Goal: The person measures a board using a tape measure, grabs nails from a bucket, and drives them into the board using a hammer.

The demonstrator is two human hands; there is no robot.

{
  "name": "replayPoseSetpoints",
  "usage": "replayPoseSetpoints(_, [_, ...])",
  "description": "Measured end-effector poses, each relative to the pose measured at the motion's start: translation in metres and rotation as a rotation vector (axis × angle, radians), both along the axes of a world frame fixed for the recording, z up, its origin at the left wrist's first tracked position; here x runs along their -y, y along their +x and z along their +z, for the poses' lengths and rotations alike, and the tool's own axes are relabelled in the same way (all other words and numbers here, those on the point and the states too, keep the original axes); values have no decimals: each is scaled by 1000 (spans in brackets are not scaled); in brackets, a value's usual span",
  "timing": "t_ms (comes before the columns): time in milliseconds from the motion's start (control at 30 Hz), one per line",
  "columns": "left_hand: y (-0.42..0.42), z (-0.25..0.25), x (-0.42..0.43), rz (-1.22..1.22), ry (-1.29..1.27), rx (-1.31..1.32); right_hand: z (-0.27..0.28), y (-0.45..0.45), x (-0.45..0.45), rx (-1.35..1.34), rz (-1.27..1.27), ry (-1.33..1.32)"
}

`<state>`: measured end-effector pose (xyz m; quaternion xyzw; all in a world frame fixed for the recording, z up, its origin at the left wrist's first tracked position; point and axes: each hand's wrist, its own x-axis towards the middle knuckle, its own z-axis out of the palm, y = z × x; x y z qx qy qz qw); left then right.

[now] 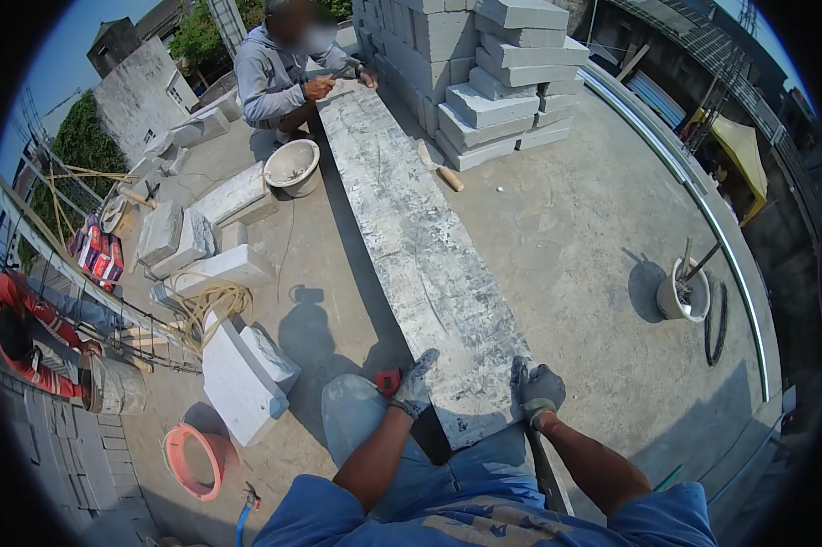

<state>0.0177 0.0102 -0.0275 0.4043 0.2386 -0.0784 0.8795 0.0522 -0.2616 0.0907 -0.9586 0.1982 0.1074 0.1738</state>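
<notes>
A long, grey, paint-stained board [420,246] runs from my lap up to a co-worker in a grey hoodie [269,73], whose hands touch its far end. My left hand [416,387], in a grey glove, grips the near end of the board at its left edge. On the right edge, my gloved right hand [538,387] is closed around the board. Beside my left hand, a red tape measure [388,381] sits by my knee.
Stacked grey blocks [502,91] stand at the back. Loose blocks [242,374], a coiled hose [219,301] and a pink bucket [192,460] lie left. A white bucket [682,296] stands right. Another person in red [28,337] bends at far left.
</notes>
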Motion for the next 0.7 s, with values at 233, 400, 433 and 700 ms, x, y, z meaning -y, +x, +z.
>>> replayPoseSetpoints(233, [1,6,2,26,-31,-34,-11,-2,2,82,5,-10])
replayPoseSetpoints(400, [1,9,3,30,-36,-22,-3,-1,0,2,0,-9])
replayPoseSetpoints(433, [1,10,3,29,-36,-22,-2,-1,0,5,1,-14])
replayPoseSetpoints(700, [1,17,3,40,-116,-69,-4,-2,0,68,8,-3])
